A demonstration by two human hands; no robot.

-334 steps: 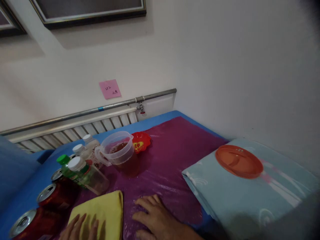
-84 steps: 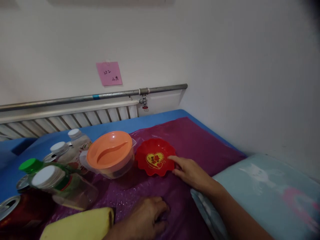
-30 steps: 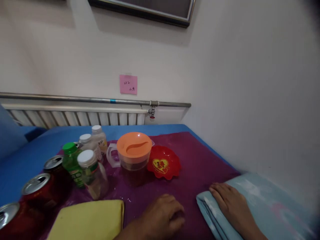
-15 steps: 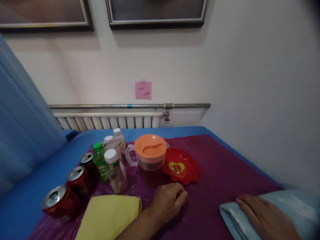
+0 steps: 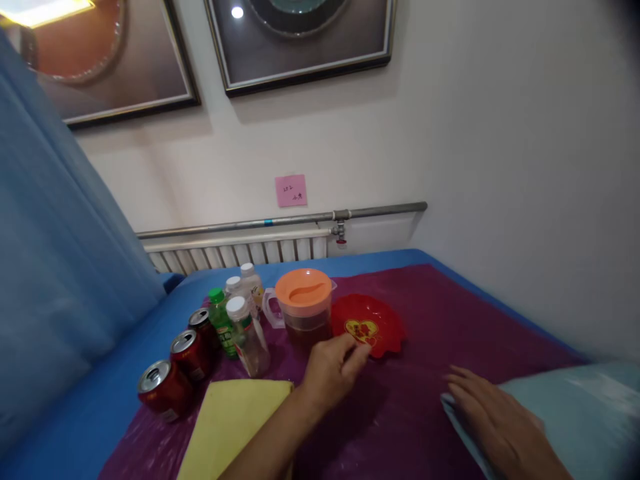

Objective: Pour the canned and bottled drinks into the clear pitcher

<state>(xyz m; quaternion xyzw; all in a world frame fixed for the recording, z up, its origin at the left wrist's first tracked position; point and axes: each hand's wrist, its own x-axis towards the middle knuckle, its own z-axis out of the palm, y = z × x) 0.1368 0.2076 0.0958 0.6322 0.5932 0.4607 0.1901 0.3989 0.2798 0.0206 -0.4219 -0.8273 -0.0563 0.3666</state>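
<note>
Both hands are held low over a purple sheet [image 5: 415,413], the left near a red dish [image 5: 387,327] and the right at a folded light blue cloth [image 5: 585,413].
The left hand [image 5: 327,373] is loosely curled and half open, its thumb set apart from the forefinger, and nothing is seen in its grasp; whether the dish is touched cannot be told. The right hand [image 5: 500,423] is opened nearly flat, palm down, over the cloth's left edge, and nothing is seen gripped. The dish is placed just beside a clear jug [image 5: 307,327], which is topped by an orange lid [image 5: 303,287]. A folded yellow cloth [image 5: 227,420] is partly covered by the left forearm. Three cans [image 5: 167,393] are lined up farther left, beside capped bottles [image 5: 255,347].
</note>
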